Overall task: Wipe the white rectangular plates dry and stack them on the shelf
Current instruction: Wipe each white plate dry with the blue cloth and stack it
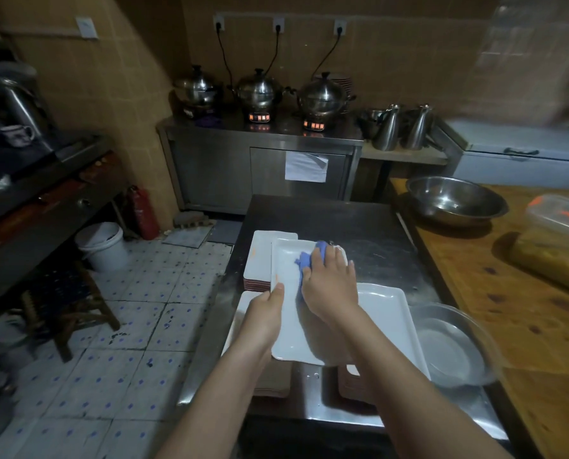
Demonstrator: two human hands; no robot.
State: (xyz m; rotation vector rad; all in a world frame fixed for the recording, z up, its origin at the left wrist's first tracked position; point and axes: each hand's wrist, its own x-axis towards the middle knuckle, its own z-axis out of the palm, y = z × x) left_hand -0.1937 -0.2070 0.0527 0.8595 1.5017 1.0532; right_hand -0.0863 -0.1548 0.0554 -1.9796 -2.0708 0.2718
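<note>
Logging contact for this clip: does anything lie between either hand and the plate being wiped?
Only the blue cloth, under the right hand on the far half of the plate. The left hand grips the plate's left edge directly.

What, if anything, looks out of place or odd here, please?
Two small things. The paper on the cabinet door has its top right corner peeled over. A few water drops lie on the table by the near end of the plate being wiped.
</note>
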